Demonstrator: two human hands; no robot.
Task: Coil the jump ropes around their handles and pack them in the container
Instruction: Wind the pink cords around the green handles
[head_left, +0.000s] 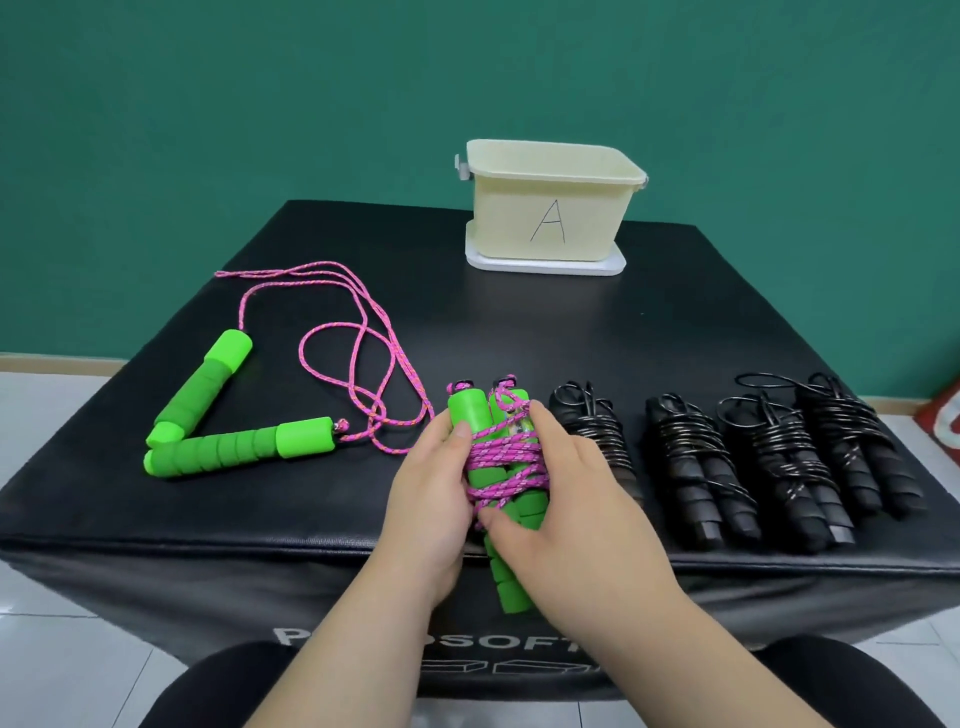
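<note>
A jump rope bundle (506, 470) with two green foam handles and pink cord wound around them is held near the front edge of the black padded table (519, 322). My left hand (431, 499) grips its left side and my right hand (566, 504) covers its right side, fingers on the cord. A second green-handled rope (208, 410) lies uncoiled at the left, its pink cord (363, 353) looping loosely over the table. Several black ropes (769, 457), coiled around their handles, lie in a row at the right. The cream container (550, 202) marked "A" stands at the back.
The container sits on a white lid (545, 265). A green wall rises behind the table, and pale floor tiles show on both sides. A red object (943, 415) lies at the right edge. My dark-clothed knees are at the bottom.
</note>
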